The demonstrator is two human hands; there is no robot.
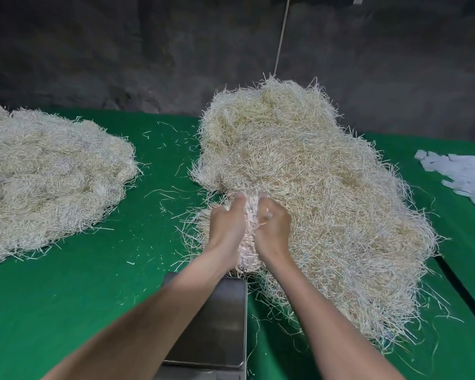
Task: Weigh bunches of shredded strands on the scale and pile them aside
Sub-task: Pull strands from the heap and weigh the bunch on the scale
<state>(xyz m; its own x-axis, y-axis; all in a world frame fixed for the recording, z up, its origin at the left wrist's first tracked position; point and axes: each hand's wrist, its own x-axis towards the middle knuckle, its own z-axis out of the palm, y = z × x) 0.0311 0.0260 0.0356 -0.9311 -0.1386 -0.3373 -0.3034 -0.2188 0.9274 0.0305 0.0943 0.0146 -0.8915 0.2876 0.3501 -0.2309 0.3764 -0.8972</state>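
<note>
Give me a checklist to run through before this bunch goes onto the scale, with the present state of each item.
1. Both hands hold the load: ok. The left hand and right hand grip the bunch between them.
2. Bunch parted from the big pile: cannot tell; its far end meets the pile.
3. Scale platform bare: ok where it shows; the left forearm hides part of it.
4. Scale reads zero: cannot tell; no display is in view.
5. Side pile ready to take it: ok; it lies on the green cloth, left of the scale.
</note>
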